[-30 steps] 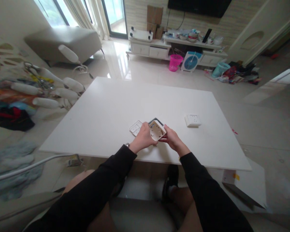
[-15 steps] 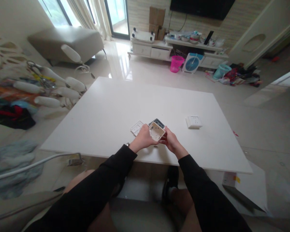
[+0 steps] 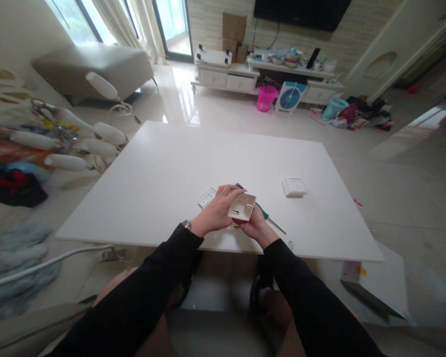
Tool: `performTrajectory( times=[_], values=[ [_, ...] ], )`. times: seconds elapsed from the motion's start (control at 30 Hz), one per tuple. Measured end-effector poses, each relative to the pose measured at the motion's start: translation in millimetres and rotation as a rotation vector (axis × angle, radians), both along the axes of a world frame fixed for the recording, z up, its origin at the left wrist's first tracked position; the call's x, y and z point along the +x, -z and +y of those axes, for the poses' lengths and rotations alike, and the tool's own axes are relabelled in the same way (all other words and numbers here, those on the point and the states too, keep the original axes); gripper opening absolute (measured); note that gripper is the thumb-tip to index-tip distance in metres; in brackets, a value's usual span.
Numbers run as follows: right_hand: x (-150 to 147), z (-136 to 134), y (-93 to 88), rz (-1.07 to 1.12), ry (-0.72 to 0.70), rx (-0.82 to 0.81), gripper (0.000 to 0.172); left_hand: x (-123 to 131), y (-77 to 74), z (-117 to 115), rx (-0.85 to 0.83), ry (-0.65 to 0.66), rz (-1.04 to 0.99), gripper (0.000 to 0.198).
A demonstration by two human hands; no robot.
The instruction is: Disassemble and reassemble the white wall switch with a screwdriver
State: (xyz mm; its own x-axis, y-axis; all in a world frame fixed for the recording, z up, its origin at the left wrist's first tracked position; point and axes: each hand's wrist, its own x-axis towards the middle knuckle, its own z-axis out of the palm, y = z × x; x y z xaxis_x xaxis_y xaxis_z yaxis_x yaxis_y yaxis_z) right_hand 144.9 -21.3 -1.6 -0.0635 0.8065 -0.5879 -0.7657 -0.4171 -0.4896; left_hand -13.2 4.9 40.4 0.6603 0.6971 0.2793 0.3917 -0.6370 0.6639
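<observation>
A cream plastic socket back box (image 3: 242, 207) is between my two hands, tilted with its hollow side toward me. My left hand (image 3: 221, 206) is closed on its left and upper edge. From below and the right, my right hand (image 3: 255, 224) grips the same box. A screwdriver (image 3: 275, 224) with a green handle sticks out past my right hand, its shaft pointing right and toward me; whether that hand touches it I cannot tell. Partly behind my left hand lie a white socket faceplate (image 3: 206, 197) and a dark piece (image 3: 240, 186), mostly hidden.
A white socket on its box (image 3: 295, 187) sits on the right part of the white table (image 3: 171, 163). Near the front edge is a small round bit (image 3: 290, 245). A lamp with white shades (image 3: 104, 134) stands off the left side. A pink basket (image 3: 266, 98) is beyond the table.
The box has been turned and tilted in my hands. My left fingers now reach over its top, and my right hand has moved beneath it. The green screwdriver has come into view.
</observation>
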Motion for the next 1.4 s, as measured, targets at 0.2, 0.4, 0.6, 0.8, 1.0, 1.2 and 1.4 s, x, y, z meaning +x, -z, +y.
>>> performTrajectory(
  times=[0.2, 0.4, 0.6, 0.8, 1.0, 1.2, 1.4],
  values=[
    [-4, -1, 8.2, 0.022, 0.019, 0.022, 0.028, -2, 1.9, 3, -0.058, 0.010, -0.004, 0.096],
    [-6, -2, 8.7, 0.071, -0.022, -0.023, 0.032, -10, -1.5, 11, -0.138, 0.028, 0.009, 0.096],
    [-8, -5, -0.5, 0.063, -0.064, -0.081, 0.037, -16, -9.6, 15, -0.284, -0.050, 0.035, 0.098],
    [-5, -7, -1.8, 0.038, -0.115, -0.101, 0.037, -20, -10.5, 19, -0.453, -0.074, 0.055, 0.094],
    [-4, -6, 1.4, 0.014, -0.167, -0.106, 0.046, -25, -9.8, 23, -0.516, -0.084, 0.137, 0.074],
    [0, -4, 4.6, 0.028, -0.194, -0.081, 0.043, -27, -17.8, 21, -0.533, -0.101, 0.220, 0.056],
    [4, -3, 6.4, 0.038, -0.266, -0.028, 0.041, -27, -20.5, 22, -0.543, -0.075, 0.242, 0.057]
  ],
)
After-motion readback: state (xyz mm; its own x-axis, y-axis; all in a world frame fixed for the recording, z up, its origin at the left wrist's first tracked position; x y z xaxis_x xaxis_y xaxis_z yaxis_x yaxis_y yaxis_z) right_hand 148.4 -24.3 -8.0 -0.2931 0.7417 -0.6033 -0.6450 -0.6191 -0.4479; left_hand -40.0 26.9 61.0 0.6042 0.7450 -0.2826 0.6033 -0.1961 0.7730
